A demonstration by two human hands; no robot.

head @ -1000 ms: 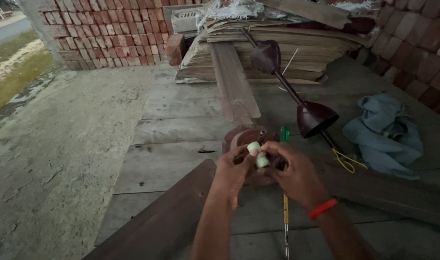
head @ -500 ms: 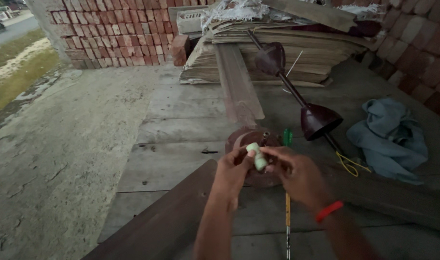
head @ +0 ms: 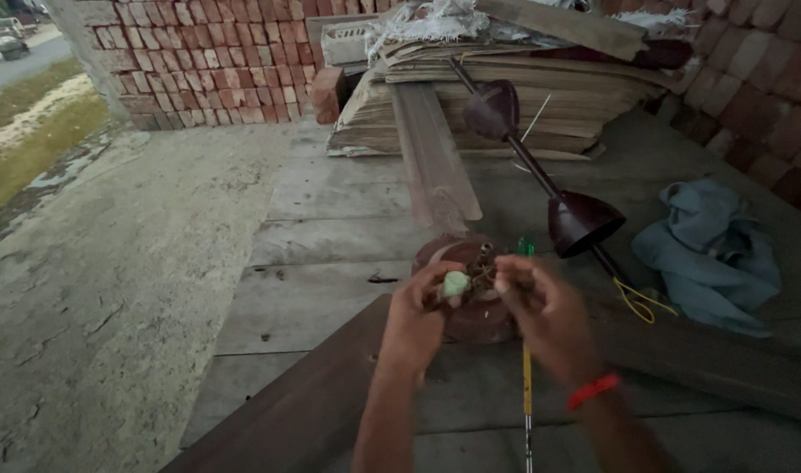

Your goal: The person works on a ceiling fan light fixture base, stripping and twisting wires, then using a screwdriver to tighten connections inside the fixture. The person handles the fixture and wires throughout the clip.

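Observation:
My left hand (head: 418, 315) pinches a small pale green plastic connector (head: 455, 283) over the round brown fan motor (head: 470, 317) that lies on the wooden platform. My right hand (head: 545, 308), with an orange band on the wrist, has its fingertips closed at the wires in the middle of the motor top; what they grip is too blurred to tell. A thin yellow tool (head: 526, 385) with a green tip lies on the boards under my right hand.
A dark fan rod with two cone covers (head: 580, 219) lies slanted behind the motor, yellow wire (head: 641, 302) at its end. A blue cloth (head: 711, 254) lies at right. Stacked boards (head: 470, 96) and brick walls (head: 199, 61) stand behind. A dark plank (head: 295, 412) crosses the near left.
Earlier both hands held two pale connectors close together above the motor. Now the hands have drawn slightly apart, and only one connector shows, in my left hand.

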